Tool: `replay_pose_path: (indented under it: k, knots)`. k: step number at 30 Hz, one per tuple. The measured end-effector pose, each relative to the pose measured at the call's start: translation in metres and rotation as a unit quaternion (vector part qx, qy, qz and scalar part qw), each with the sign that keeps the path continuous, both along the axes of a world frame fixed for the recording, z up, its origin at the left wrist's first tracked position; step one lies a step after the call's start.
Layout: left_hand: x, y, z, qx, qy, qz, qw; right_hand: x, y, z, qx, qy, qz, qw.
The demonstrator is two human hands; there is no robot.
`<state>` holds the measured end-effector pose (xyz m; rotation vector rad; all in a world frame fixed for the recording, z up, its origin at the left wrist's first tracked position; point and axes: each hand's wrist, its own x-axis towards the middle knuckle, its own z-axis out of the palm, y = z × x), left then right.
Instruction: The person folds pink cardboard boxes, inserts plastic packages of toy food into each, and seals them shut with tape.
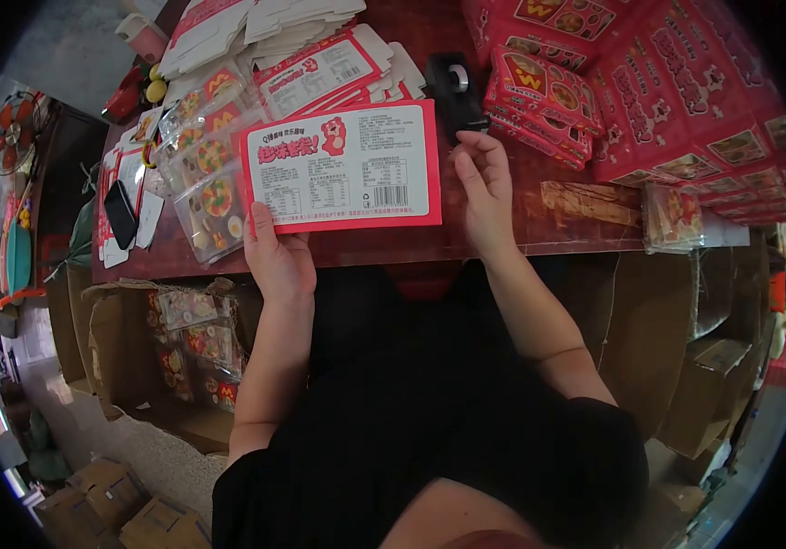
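My left hand (pixel 278 252) grips a red-and-white printed carton box (pixel 342 165) by its lower left corner, thumb on the front. Printed text, a pink bear and a barcode face me. To the right of the box, my right hand (pixel 486 188) is raised with thumb and forefinger drawn together in a pinch, apart from the box. Whatever may be between those fingertips is too small to make out. Just above them stands a black tape dispenser (pixel 457 91) with a roll in it.
Flattened cartons (pixel 319 69) pile up behind the box. Clear packets (pixel 214 206) and a phone (pixel 120 215) lie at left. Finished-looking red boxes (pixel 544 101) are stacked at right. Below the table's left edge, an open cardboard box (pixel 123 339) holds more packets.
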<state>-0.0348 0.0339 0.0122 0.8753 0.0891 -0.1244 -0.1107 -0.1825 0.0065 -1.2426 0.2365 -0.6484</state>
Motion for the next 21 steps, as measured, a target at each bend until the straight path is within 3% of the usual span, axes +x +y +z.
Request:
replay_pose_path:
  k: [8, 11, 17, 21]
  knots:
    - [-0.002, -0.003, -0.01, -0.005, -0.013, 0.008, 1.0, -0.004, 0.006, 0.012, -0.281, 0.021, -0.076, 0.956]
    - [-0.004, -0.003, -0.01, -0.005, -0.033, 0.015, 0.999, -0.004, 0.013, 0.014, -0.176, 0.013, -0.063, 0.982]
    - [-0.009, -0.007, -0.005, -0.007, -0.057, 0.038, 0.998, -0.004, 0.01, 0.016, -0.398, -0.036, -0.149, 0.905]
    - [-0.011, -0.006, -0.007, -0.003, -0.07, 0.063, 0.996, -0.004, 0.008, 0.011, -0.418, -0.049, -0.145, 0.896]
